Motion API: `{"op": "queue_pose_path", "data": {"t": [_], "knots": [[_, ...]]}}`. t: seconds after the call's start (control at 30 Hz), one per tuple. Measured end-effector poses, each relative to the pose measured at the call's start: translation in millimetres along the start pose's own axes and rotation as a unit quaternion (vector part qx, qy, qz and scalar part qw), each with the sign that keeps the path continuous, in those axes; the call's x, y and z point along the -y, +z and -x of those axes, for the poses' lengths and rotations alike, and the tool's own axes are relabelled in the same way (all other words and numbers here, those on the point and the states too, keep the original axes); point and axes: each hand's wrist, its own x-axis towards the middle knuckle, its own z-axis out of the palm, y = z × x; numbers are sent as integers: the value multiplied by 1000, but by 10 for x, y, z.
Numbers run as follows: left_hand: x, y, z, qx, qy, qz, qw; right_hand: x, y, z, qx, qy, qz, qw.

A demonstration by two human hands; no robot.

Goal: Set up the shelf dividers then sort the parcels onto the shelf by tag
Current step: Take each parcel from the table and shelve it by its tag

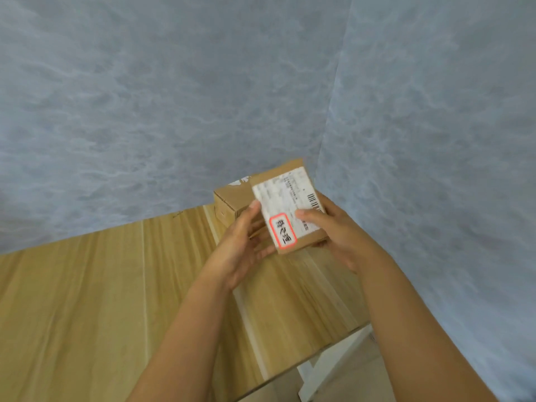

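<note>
your left hand [246, 242] and right hand [333, 233] hold a flat parcel [287, 207] above the shelf's [116, 285] far right corner. fingers [309, 215] of both hands curl round its edges, pinching it. its red-framed tag [282, 230] faces you. a second box [232, 204] sits behind, against the wall [174, 97].

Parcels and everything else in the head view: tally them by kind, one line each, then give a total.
Cardboard parcels: 2, the held parcel with a white label, gripped by the left hand and right hand, and the standing parcel behind it.
Wooden shelf board: 1
White divider strip: 1
Hands: 2
Total: 6
</note>
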Motion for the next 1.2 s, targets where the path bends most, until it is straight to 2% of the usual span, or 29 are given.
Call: {"op": "queue_pose_path", "data": {"t": [0.07,0.1,0.23,0.4,0.47,0.57,0.73,0.8,0.87,0.93,1.0,1.1,1.2], "knots": [[-54,-38,5,13,3,-1,1000,49,-56,30,69,10,47,996],[-68,-45,8,16,7,8,1000,67,-60,31,75,8,55,996],[-79,8,2,3,46,143,989,48,-11,-40,-67,-10,-61,996],[-23,128,-2,-18,46,180,982,-68,8,-17,-25,18,-159,987],[-19,113,8,-39,34,127,991,-89,-22,22,-56,20,-207,977],[-7,87,26,-21,7,-21,1000,-59,-71,108,-109,11,-167,980],[52,-8,-141,-25,-6,-120,992,55,-182,271,-220,11,-112,969],[46,-83,-249,-33,19,-205,978,122,-281,378,-247,13,-94,964],[28,-174,-346,-13,79,-369,926,195,-396,522,-263,7,-63,963],[-53,-194,-392,35,132,-534,835,280,-494,695,-287,0,-31,957],[-179,-115,-366,76,162,-647,741,351,-583,881,-319,-3,-20,948],[-333,111,-241,92,226,-750,615,449,-678,1173,-340,-3,-11,940],[-422,399,19,90,281,-797,527,523,-746,1516,-347,-8,-1,938]]}}
